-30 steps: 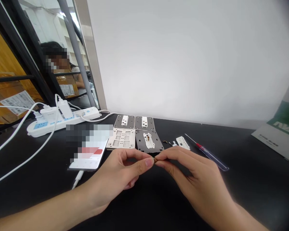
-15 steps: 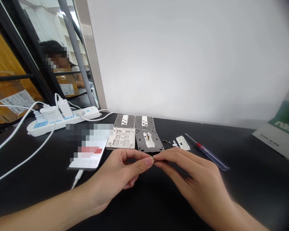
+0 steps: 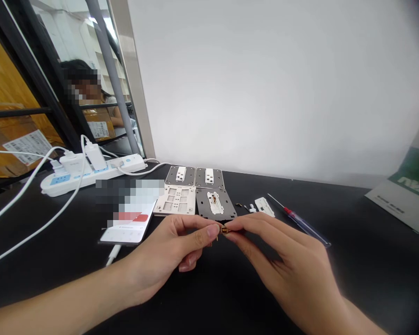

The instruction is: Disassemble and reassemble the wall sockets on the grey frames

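My left hand [image 3: 172, 253] and my right hand [image 3: 282, 260] meet fingertip to fingertip over the black table [image 3: 370, 260], both pinched on a tiny brass part [image 3: 224, 229]. Just beyond the fingers lies a grey switch plate [image 3: 215, 203] with a white insert, back side up. Beside it on the left lies a beige frame plate [image 3: 175, 201]. Two more grey plates [image 3: 194, 176] lie behind these.
A phone [image 3: 127, 224] on a white cable lies left of the plates. A white power strip [image 3: 91, 174] with plugged chargers sits far left. A small white piece [image 3: 264, 206], tiny loose parts and a red-handled screwdriver [image 3: 300, 221] lie to the right. A green-and-white box [image 3: 408, 190] stands at the right edge.
The brass part has become more visible between the fingertips, and a thin leg now hangs below my left thumb. Both hands stay almost in place.
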Tool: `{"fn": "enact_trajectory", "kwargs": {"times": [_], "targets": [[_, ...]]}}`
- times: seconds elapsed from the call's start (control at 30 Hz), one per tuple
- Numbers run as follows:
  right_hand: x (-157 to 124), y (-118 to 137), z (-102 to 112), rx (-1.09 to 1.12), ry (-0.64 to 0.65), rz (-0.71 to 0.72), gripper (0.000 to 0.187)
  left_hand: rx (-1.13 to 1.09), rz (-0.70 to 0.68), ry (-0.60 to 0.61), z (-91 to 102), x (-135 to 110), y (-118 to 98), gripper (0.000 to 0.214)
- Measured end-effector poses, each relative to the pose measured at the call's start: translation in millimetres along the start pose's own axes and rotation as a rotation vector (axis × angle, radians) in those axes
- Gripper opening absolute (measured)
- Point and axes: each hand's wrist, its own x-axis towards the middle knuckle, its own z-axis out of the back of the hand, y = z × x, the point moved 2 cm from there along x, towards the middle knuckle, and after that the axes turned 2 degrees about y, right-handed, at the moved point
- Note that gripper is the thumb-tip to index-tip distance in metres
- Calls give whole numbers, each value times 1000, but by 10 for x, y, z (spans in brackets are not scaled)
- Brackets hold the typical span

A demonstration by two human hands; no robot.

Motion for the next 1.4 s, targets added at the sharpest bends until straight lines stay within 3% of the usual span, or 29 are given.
{"fn": "enact_trajectory", "kwargs": {"times": [0.2,0.37,0.6,0.77,1.2,1.4], "targets": [[-14,-26,-3,-26,11,47,18,96,-25,-74,3,-23,7,29],[7,-12,-3,-16,-36,-14,14,77,-9,-112,-8,-34,3,26],[-40,-27,-35,-115,24,149,18,13,-1,-119,-24,-43,14,26],[-63,-61,-88,-73,71,101,15,22,0,-139,-1,-13,64,31],[-93,-56,-41,-53,88,53,13,105,38,-6,12,-13,-6,25],[-50,-82,-19,-31,80,48,12,-51,46,6,39,6,9,34]]}}
